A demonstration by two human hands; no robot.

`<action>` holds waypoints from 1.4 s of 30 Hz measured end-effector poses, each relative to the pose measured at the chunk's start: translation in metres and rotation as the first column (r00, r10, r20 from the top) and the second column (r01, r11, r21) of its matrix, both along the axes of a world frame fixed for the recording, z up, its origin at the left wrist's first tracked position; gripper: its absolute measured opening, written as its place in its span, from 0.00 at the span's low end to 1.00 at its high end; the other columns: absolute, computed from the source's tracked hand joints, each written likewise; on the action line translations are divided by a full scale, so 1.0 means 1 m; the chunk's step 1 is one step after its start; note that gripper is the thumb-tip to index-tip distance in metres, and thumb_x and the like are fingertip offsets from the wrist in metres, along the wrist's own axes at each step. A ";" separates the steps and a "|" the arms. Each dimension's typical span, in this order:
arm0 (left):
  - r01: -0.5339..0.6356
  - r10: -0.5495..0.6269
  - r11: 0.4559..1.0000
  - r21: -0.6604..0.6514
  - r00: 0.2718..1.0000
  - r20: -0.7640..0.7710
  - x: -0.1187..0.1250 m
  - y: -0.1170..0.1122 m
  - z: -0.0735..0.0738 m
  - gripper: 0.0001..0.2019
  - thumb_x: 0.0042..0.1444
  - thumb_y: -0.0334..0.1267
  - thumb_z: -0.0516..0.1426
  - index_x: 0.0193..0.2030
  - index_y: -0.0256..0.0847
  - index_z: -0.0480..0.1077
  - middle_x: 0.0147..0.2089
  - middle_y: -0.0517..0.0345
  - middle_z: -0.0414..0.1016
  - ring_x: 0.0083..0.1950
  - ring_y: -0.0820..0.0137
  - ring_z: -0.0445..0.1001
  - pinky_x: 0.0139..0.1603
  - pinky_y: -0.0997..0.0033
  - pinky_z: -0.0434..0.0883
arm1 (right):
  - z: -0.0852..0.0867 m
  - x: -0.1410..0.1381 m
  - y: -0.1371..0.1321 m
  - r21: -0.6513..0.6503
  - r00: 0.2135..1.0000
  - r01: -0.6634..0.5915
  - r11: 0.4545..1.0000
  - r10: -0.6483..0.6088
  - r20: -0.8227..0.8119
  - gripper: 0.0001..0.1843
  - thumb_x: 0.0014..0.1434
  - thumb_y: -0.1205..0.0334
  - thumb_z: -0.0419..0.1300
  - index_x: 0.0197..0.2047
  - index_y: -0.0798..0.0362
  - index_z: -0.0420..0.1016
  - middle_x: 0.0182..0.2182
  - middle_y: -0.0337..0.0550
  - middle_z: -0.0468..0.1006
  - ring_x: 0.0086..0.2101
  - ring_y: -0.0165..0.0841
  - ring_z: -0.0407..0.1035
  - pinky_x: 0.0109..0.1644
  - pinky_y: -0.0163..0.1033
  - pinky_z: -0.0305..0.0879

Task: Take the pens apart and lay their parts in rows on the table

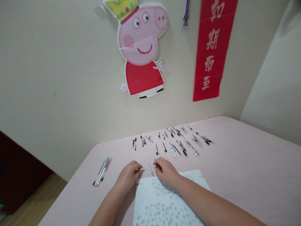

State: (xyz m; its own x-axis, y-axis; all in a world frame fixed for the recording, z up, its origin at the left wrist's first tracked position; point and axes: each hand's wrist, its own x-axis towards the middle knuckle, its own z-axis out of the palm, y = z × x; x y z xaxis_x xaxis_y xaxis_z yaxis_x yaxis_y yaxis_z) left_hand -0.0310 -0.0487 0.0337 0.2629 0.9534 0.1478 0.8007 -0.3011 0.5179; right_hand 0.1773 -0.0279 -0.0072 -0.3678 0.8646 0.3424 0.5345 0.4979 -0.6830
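My left hand (129,175) is closed in a pinch on a small dark pen part (136,171), whose pale end points right. Facing it, my right hand (167,172) has its fingers closed round a thin dark pen part (155,162), mostly hidden by the fingers. Between the two hands a clear pen barrel (150,169) lies on the table, touched by neither. Under my right wrist is a white sheet of paper (162,204) covered in handwritten characters. Which exact pen parts the hands hold is too small to tell.
Disassembled pens (172,147) lie in loose rows toward the wall, with dark caps, refills and clear barrels. Several whole pens (101,172) lie together at the left. The pink-covered table (246,175) meets a wall bearing a pig cutout (143,47) and a red banner (211,47).
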 end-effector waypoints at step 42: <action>-0.072 0.078 0.994 0.078 0.993 -0.085 0.008 -0.003 -0.001 0.14 0.53 0.25 0.46 0.37 0.41 0.71 0.48 0.53 0.65 0.45 0.69 0.70 0.48 0.69 0.66 | -0.001 0.000 0.002 -0.029 0.998 -0.008 1.000 0.009 0.058 0.11 0.55 0.71 0.55 0.41 0.54 0.74 0.35 0.44 0.73 0.36 0.33 0.67 0.41 0.35 0.60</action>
